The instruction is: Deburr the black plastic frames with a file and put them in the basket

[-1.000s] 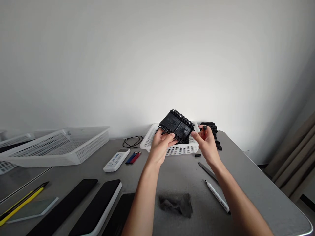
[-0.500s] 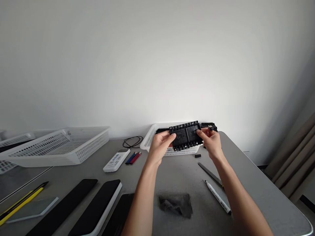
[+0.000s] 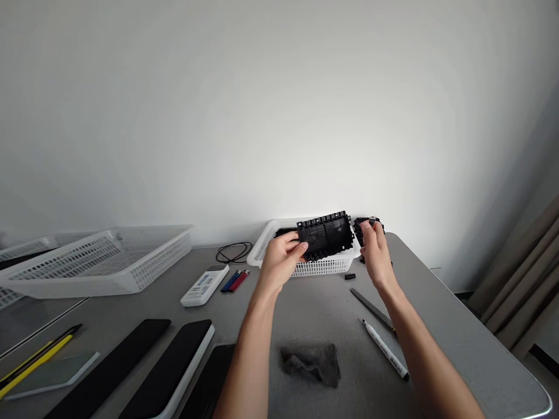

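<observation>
black part (image 3: 325, 235): matt moulded plastic | basket (image 3: 279, 247): white perforated plastic | desk (image 3: 437, 314): smooth grey, slight sheen | cloth (image 3: 311, 362): dark, crumpled | marker (image 3: 386, 350): white plastic

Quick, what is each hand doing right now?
Left hand: holding the black ribbed plastic panel.
Right hand: beside the panel; grip cannot be told.
</observation>
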`<state>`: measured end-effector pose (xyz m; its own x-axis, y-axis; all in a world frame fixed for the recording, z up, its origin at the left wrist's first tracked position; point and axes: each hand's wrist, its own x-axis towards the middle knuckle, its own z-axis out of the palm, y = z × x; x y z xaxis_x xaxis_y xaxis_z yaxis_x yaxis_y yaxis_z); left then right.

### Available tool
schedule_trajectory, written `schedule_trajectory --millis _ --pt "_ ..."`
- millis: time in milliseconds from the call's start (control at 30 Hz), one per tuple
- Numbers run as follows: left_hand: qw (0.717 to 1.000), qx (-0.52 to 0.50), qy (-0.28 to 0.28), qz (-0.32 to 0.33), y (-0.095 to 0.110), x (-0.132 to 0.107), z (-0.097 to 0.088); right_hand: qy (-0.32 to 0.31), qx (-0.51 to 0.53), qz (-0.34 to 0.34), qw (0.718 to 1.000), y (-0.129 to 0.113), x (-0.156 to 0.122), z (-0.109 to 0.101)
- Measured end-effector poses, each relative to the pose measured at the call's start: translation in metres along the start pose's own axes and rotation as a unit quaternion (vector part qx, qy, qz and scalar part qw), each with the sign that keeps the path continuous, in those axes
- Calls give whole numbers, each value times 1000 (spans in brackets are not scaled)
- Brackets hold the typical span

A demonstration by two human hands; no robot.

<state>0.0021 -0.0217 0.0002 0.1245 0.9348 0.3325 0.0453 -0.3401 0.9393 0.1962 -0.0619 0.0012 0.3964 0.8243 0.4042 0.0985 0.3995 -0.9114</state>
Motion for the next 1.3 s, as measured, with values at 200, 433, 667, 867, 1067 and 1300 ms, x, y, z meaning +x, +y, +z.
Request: schedule_trajectory --millis 200,433,667,867,1067,1300 --pt "1000 9 -21 12 2 0 4 -232 159 156 947 -8 -9 8" --pt "994 77 -60 54 6 -2 16 -407 219 293 837 -6 -18 28" --pt "985 123 -93 82 10 -8 25 -402 239 332 819 -5 -15 24" --pt "979 139 -112 95 11 -10 24 -406 257 367 797 -6 -11 22" --pt "976 156 -114 104 9 -10 25 -399 270 370 795 -4 -9 21" --pt "979 137 -114 99 11 -10 23 -393 284 381 788 -1 -6 21"
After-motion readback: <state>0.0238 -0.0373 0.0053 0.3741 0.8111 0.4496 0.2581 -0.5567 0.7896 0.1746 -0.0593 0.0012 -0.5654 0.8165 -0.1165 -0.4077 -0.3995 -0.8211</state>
